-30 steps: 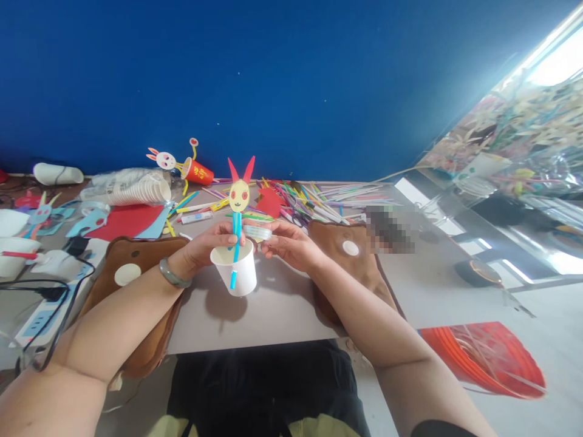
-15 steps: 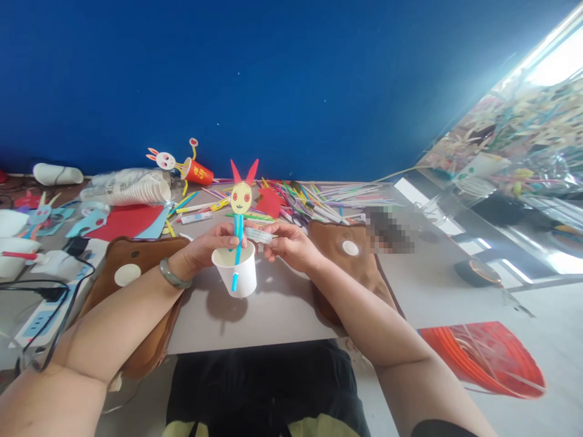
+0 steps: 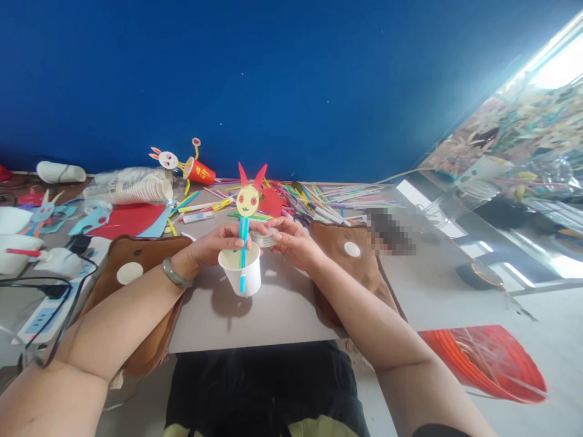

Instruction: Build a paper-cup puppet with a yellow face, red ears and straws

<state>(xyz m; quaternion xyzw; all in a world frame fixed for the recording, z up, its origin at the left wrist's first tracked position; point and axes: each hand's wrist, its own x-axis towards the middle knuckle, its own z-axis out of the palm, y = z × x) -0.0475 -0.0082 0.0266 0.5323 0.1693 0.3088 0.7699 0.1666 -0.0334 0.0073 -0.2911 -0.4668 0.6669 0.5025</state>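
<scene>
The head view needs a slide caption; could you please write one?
Left hand holding the blue stem of a yellow face above a white cup, right hand holding a pale roll.

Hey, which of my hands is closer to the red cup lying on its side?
Left: your left hand, at the white cup, is in front of the red cup; your right hand, on the clear roll, is farther right.

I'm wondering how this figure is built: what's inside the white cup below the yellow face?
A blue straw reaches down into the white cup, and a blue piece shows on its front outside. The near wall hides the bottom, so anything there can't be seen.
</scene>
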